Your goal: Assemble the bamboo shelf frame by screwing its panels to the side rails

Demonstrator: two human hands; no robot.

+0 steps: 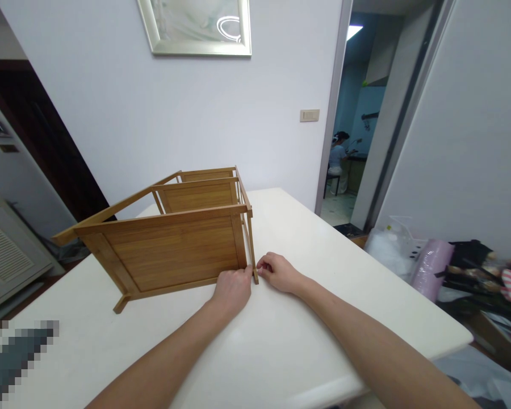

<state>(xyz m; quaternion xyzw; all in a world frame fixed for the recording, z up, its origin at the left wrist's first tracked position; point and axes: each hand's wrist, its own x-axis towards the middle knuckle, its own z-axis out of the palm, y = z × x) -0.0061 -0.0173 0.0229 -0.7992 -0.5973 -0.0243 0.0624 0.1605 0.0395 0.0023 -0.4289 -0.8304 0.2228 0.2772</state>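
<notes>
A wooden shelf rack [176, 250] with several panels and thin side rails lies on its side on the white table [323, 318]. My left hand [233, 289] is closed at the lower right corner of the near panel, its fingers against the slim end rail [250, 244]. Just across that rail, my right hand [281, 274] has thumb and fingertips pinched together close to the rail's bottom end. Whatever sits in this pinch is too small to make out.
Behind the table rises a white wall with a framed picture [202, 48] and a switch [309, 116]. A person [337, 156] sits beyond the doorway. Bags and a pink wrapped roll [431, 268] are piled right of the table. A pixelated dark patch covers the lower left.
</notes>
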